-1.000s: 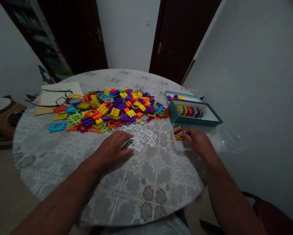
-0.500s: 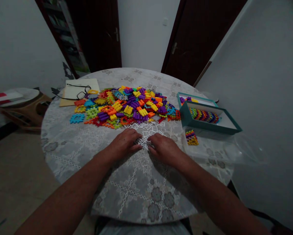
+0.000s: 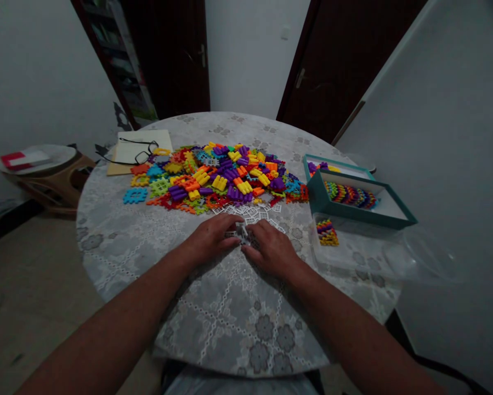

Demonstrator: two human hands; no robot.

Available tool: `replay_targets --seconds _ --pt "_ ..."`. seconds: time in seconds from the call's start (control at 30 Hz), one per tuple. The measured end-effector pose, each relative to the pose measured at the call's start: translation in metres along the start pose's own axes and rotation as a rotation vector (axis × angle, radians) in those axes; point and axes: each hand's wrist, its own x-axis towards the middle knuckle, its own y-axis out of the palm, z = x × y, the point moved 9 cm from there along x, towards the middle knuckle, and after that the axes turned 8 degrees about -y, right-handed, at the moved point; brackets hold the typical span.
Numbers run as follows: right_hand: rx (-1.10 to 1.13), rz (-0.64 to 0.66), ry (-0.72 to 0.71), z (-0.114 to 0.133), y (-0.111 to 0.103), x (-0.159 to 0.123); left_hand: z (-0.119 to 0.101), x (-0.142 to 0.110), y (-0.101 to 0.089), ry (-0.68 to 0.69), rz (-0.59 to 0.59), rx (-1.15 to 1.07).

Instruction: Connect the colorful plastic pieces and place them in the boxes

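My left hand (image 3: 213,235) and my right hand (image 3: 271,246) face each other near the middle of the table. Their thumbs and fingers close on small white lattice pieces (image 3: 242,233) between them. How many are gripped is hard to make out, as the fingers cover part of them. More white lattice tiles (image 3: 250,210) lie flat just beyond my fingertips. Behind these spreads a big heap of coloured plastic building pieces (image 3: 230,173), with purple, yellow and orange tube blocks on top and flat notched tiles around.
At the right stand a teal box (image 3: 353,211) with rows of coloured pieces, its lid (image 3: 340,163), and a clear plastic container (image 3: 353,258) with a small stack inside. Glasses (image 3: 141,158) rest on paper (image 3: 164,138) at the left. A stool (image 3: 52,184) stands beyond the table.
My hands have drawn slightly closer together and lifted white pieces up between the fingertips. The whole view has shifted a little, so the table sits slightly further right.
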Motion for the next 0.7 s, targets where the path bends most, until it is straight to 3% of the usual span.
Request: replay_targets --seconds 0.23,0.5,0.7 --pt "0.01 -0.022 0.01 0.0 -0.001 0.002 -0.009 0.0 -0.001 0.032 0.001 -0.094" --pt "0.178 -0.114 -0.031 -0.006 -0.001 0.0 -0.006 0.001 -0.003 0.015 -0.009 -0.104" --pt "0.296 -0.201 -0.13 -0.001 -0.011 -0.001 -0.007 0.003 -0.006 0.03 -0.053 -0.088"
